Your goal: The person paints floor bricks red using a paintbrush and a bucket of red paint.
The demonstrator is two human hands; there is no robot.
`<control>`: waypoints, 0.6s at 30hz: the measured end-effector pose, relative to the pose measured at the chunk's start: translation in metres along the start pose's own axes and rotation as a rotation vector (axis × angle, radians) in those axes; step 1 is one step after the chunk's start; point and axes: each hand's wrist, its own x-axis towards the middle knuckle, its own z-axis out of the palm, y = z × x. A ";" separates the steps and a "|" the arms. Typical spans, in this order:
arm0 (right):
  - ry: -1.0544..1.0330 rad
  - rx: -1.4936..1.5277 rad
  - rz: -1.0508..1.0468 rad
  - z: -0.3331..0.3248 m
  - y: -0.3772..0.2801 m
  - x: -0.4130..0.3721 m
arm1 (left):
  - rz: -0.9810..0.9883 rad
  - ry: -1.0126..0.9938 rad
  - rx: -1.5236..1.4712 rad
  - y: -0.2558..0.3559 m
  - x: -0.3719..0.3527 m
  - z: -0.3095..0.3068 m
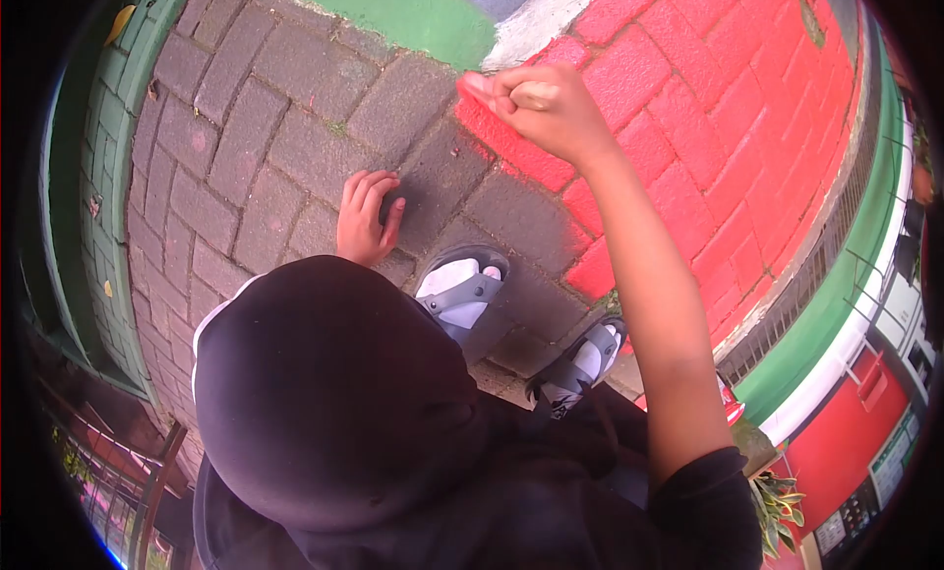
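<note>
My right hand (539, 100) reaches over the edge of the red-painted paving (678, 108), its fingers bent and pressed together. Whatever may be at its fingertips is too small or hidden to make out. Below the fingertips, wet-looking red paint meets the bare grey paving bricks (315, 147). My left hand (369, 216) is just above or on the bare bricks, with fingers loosely curled, thumb apart and nothing visible in it. A large rounded black cloth shape (334, 403) covers its forearm.
Two sandalled feet, one (460, 290) on bare bricks and the other (580, 363) near the red edge, stand close by. Green and white painted strips (423, 19) border the top. At right run a drain grate (787, 300) and a green-white kerb (836, 334). A leafy plant (777, 511) stands lower right.
</note>
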 end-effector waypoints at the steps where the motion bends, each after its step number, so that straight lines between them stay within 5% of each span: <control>1: 0.070 0.071 -0.016 0.003 0.000 -0.001 | -0.009 0.001 0.004 0.000 -0.002 0.000; 6: 0.070 -0.016 0.096 -0.015 0.011 -0.032 | -0.019 -0.024 -0.021 0.000 -0.003 -0.001; 9: -0.092 -0.047 0.128 -0.038 0.007 -0.037 | -0.007 -0.015 -0.018 0.001 -0.002 -0.001; 11: -0.229 -0.337 0.117 -0.052 -0.004 -0.033 | -0.004 -0.020 -0.015 0.000 -0.003 -0.001; 18: -0.112 -0.077 0.165 0.009 -0.010 0.015 | 0.005 -0.027 -0.020 -0.001 -0.002 -0.002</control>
